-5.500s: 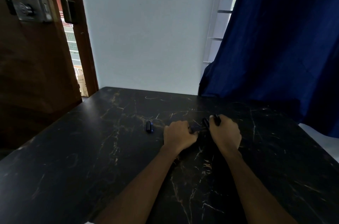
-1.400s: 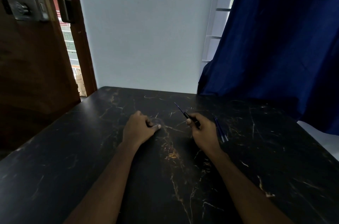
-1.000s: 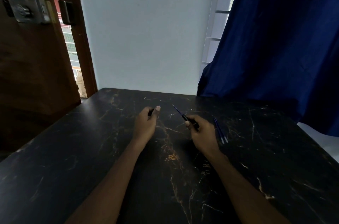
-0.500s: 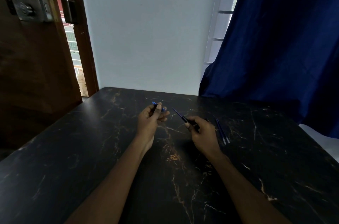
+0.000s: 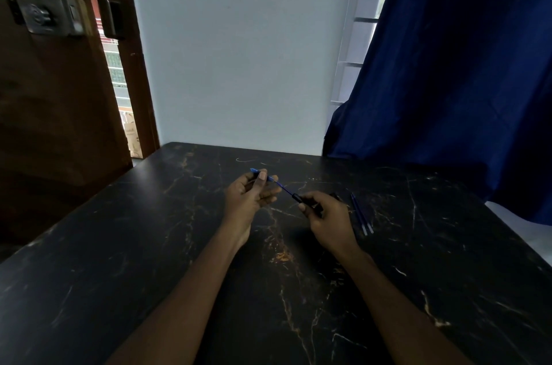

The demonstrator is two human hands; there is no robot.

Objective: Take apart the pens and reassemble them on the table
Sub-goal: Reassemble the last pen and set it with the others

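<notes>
2 hands (image 5: 286,203) grip 1 pen (image 5: 288,192).

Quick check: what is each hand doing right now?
Left hand: closed, fingers pinching a small blue pen piece.
Right hand: closed on a black pen barrel with a thin blue refill sticking out.

a dark blue curtain (image 5: 466,72) is hanging on the right, wooden door (image 5: 56,102) sitting open left of the white wall (image 5: 239,51)
</notes>
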